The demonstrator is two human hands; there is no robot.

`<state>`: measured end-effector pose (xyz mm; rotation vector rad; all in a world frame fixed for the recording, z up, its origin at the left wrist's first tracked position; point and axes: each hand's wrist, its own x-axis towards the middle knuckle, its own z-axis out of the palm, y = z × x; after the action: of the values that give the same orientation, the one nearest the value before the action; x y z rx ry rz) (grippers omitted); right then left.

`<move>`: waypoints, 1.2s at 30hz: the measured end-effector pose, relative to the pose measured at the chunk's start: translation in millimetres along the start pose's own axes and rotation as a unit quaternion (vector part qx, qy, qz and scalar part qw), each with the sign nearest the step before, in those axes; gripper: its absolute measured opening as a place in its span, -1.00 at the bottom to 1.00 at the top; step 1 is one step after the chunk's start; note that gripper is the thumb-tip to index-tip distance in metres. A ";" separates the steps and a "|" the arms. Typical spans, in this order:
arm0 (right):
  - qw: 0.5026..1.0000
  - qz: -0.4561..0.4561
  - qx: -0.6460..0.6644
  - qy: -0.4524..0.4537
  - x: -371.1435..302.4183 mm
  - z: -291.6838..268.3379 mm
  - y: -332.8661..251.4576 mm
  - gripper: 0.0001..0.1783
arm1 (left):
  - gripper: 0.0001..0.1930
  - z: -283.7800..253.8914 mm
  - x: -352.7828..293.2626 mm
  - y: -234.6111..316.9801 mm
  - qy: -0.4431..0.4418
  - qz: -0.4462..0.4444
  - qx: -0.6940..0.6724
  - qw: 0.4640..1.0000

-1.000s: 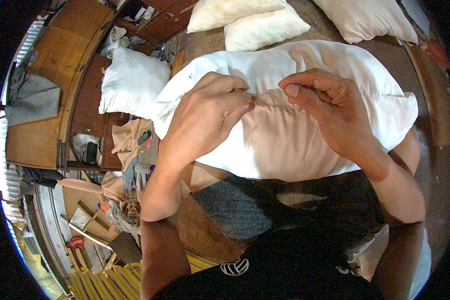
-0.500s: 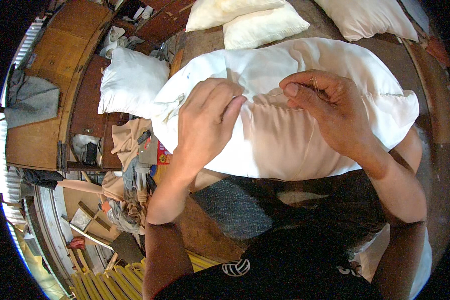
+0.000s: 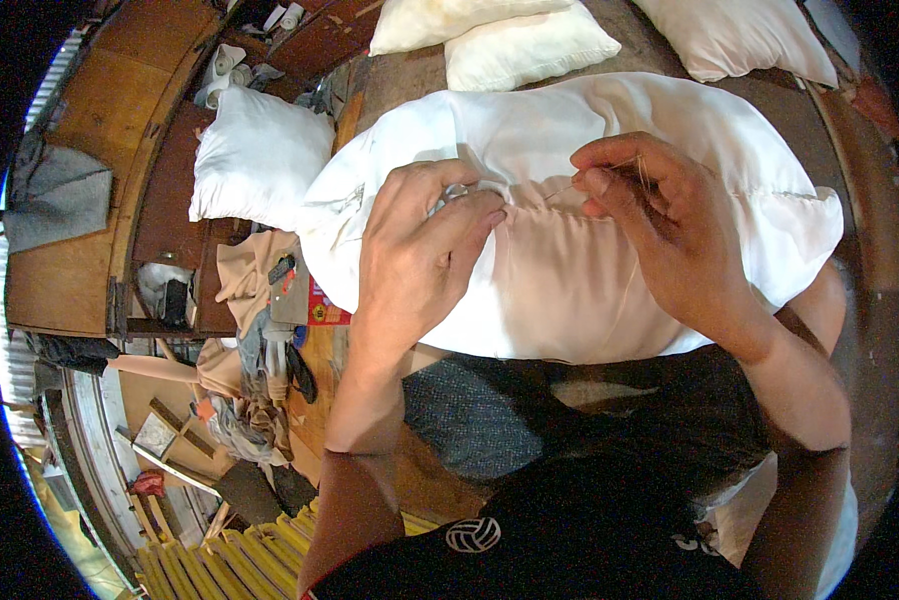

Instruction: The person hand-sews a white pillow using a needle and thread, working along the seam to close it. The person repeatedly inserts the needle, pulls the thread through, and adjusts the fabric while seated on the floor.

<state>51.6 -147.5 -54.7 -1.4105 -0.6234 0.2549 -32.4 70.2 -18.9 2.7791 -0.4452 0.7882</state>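
A large white satiny pillow (image 3: 570, 290) lies across my lap, with a puckered seam running along its middle. My left hand (image 3: 415, 245) pinches the pillow's fabric at the seam between thumb and fingers. Something pale and shiny shows among its bent fingers, too small to name. Just right of it, my right hand (image 3: 675, 225) is closed in a pinch on a thin sewing needle (image 3: 562, 191), whose tip points left toward the seam. A fine thread (image 3: 644, 172) loops by the right fingers. The needle's other end is hidden in the grip.
A white pillow (image 3: 260, 155) leans by the wooden cabinet (image 3: 160, 190) at left. More pillows (image 3: 535, 45) lie at the far side, one (image 3: 735, 40) at far right. Cloths and clutter (image 3: 250, 390) fill the lower left, beside yellow slats (image 3: 225, 555).
My left hand's fingers have shifted over the seam, its thumb now lower and closer to the right hand. My right hand has moved slightly right, still holding the needle.
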 end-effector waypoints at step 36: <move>0.996 0.000 0.085 -0.010 -2.3 30.3 10.5 -0.74 | -0.84 5.4 -22.4 7.0 0.057 -0.030 -0.041 0.997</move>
<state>35.3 -121.6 -64.4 -1.2460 -0.6042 0.3158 -50.4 67.2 -34.6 2.6417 -0.3623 0.8882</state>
